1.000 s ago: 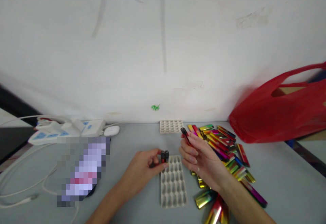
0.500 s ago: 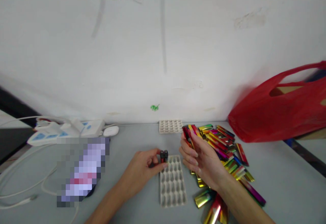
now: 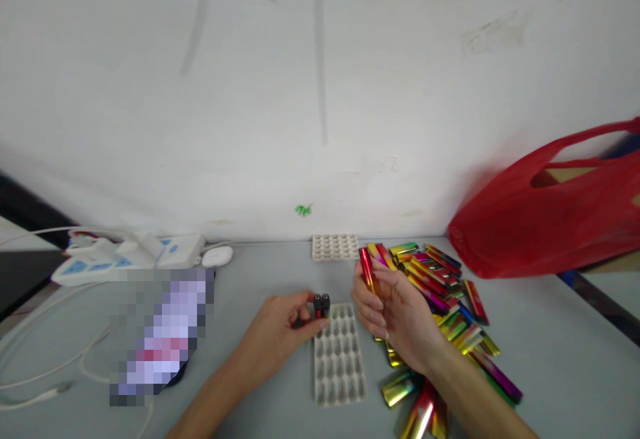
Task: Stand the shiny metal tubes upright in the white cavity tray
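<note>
Two small dark-topped items (image 3: 322, 303) are pinched side by side between the thumb and fingers of my left hand (image 3: 280, 332), above the top left corner of a pale tray (image 3: 341, 359) with rows of oval hollows. My right hand (image 3: 397, 309) is closed around a shiny red and gold piece (image 3: 368, 271), which stands up at a slant; its lower end is hidden in the fingers. Beside and beneath that hand and forearm lies a pile of shiny metallic pieces (image 3: 433, 286) in red, gold, purple and green.
A second pale tray (image 3: 335, 247) lies against the wall. At the right is a red bag (image 3: 550, 219). On the left are a white power strip (image 3: 185, 250), cables, a white earbud case (image 3: 217, 256) and a pixelated device (image 3: 165, 336).
The shiny piece in my right hand has turned, and more of its red and gold side shows. My right fingers have shifted slightly around it. My left hand has stayed in place.
</note>
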Available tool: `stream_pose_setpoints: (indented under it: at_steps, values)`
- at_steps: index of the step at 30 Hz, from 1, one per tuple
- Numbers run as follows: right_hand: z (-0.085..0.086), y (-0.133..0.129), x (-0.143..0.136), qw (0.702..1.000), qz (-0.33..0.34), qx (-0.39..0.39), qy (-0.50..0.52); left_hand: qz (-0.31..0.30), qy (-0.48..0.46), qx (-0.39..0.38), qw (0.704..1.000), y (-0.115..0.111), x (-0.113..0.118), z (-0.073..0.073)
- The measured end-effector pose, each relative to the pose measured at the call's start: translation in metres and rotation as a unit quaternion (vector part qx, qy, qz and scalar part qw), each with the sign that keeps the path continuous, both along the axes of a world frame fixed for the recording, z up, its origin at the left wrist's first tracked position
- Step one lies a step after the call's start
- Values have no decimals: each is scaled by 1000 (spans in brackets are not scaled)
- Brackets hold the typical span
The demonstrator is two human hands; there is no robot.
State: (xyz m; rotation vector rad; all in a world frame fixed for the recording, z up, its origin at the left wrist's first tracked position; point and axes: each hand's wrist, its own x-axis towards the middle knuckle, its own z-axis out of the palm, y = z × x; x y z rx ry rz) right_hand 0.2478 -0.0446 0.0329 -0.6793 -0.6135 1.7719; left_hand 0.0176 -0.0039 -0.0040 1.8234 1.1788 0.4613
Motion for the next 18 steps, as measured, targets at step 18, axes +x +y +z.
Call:
stream_pose_setpoints:
  at_steps: [18]
  values:
    - [-3, -2, -1, 999, -20, -5, -45, -2, 12, 4, 1000, 0, 0, 2]
